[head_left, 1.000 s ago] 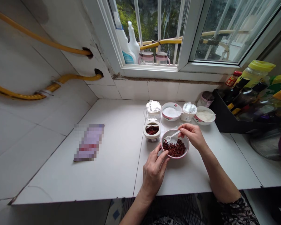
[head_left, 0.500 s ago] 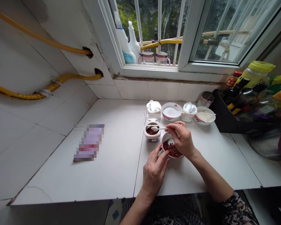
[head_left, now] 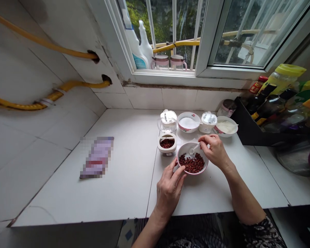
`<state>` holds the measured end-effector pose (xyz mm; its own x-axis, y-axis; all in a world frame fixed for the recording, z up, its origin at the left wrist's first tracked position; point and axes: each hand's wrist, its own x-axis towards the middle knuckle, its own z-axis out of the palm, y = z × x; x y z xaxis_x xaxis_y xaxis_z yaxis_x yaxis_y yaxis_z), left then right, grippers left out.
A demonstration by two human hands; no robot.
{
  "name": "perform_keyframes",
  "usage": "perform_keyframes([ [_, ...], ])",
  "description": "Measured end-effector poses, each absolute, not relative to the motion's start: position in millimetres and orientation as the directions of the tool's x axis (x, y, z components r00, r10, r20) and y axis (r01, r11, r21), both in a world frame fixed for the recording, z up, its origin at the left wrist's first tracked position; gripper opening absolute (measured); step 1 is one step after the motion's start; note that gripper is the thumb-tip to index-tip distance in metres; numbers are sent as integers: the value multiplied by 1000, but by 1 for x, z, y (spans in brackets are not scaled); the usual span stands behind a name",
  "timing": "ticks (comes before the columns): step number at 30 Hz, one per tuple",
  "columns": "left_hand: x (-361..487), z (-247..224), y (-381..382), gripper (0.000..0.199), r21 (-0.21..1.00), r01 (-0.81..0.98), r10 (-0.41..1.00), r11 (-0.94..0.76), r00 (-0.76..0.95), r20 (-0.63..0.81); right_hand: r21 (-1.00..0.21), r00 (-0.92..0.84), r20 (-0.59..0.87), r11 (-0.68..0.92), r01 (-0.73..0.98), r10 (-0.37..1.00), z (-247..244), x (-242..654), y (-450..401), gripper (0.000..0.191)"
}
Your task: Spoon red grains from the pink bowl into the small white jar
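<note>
– Where's the bowl (head_left: pixel 185 150) of dark red grains (head_left: pixel 194 165)?
– On the white counter (head_left: pixel 124 165), its left rim clamped between the left hand's (head_left: pixel 168 186) thumb and fingers.
– And the right hand (head_left: pixel 214 150)?
– Fingers pinched together on a white spoon (head_left: pixel 195 148), its tip inside the bowl.
– What's near?
– 1 open jar (head_left: pixel 166 150) just left, 2 white-filled bowls (head_left: pixel 187 130) behind.

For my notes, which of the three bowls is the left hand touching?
The front bowl, holding dark red grains; the back-left bowl and back-right bowl stand clear of the left hand.
</note>
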<state>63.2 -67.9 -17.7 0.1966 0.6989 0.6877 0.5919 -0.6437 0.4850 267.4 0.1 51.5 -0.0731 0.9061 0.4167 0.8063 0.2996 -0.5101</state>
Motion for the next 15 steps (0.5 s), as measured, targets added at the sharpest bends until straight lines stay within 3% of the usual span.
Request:
perform_keyframes([
  [6, 63, -20, -68, 26, 482, 592, 696, -645, 197, 690, -568, -136, 351, 326, 756, 927, 44, 249, -2, 19],
  [15, 63, -19, -68, 25, 492, 592, 704, -638, 190, 684, -818, 28, 260, 205, 538, 965, 56, 260, -1, 15],
])
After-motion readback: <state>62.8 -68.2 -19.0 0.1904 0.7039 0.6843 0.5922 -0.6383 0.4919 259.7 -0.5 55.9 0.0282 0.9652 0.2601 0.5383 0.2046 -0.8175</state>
